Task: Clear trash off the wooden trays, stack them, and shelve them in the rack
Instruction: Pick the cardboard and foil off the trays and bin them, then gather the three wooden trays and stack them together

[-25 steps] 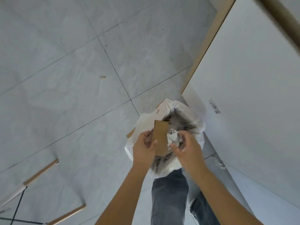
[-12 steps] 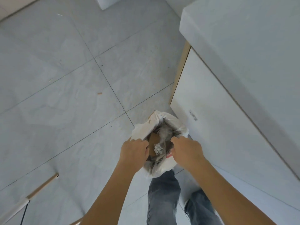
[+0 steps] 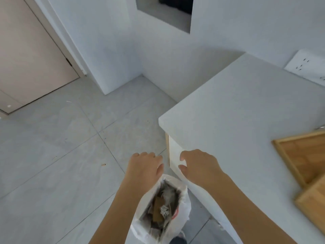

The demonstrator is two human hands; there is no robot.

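Wooden trays (image 3: 302, 159) lie well right of empty fingers (image 3: 184, 156).

A beige door (image 3: 29, 55) is standing shut at the upper left, beside a white wall (image 3: 98, 41). Grey floor tiles (image 3: 52, 147) are spreading below, with a small brown scrap (image 3: 103, 164) lying on them. A white socket panel (image 3: 306, 65) is sitting at the far right, and a recessed opening (image 3: 163, 13) is showing in the wall above.
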